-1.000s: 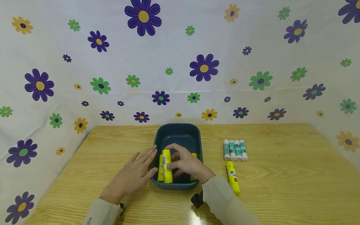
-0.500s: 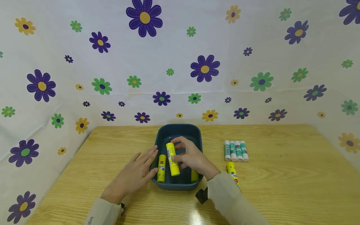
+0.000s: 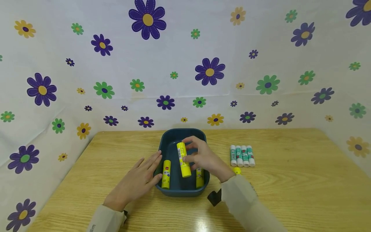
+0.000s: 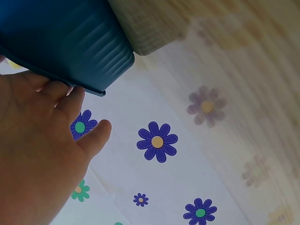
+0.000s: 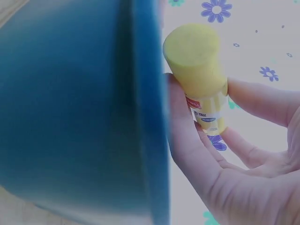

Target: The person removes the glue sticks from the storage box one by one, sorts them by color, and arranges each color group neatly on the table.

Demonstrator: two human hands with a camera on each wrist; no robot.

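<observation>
A dark blue bin [image 3: 182, 193] stands on the table. Over it my right hand [image 3: 204, 158] pinches a yellow glue stick [image 3: 184, 160] between thumb and fingers, tilted. In the right wrist view that glue stick [image 5: 199, 70] shows beside the bin's wall [image 5: 93, 117]. Inside the bin, one yellow glue stick [image 3: 166, 174] leans at the left side and another yellow glue stick [image 3: 200, 178] at the right. My left hand [image 3: 136, 183] rests its straight fingers on the bin's left rim. From the left wrist view, the left hand [image 4: 42, 136] touches the rim of the bin [image 4: 70, 47].
Several small white-and-green glue sticks [image 3: 242, 156] lie in a row on the table, right of the bin. Just in front of them a yellow glue stick [image 3: 237, 170] is mostly hidden by my right sleeve. Flower-printed cloth [image 3: 185, 64] hangs behind and beside the wooden table [image 3: 290, 167].
My right hand has lifted the yellow glue stick from beside the left one and carried it up and right over the bin. The left hand stays at the rim.
</observation>
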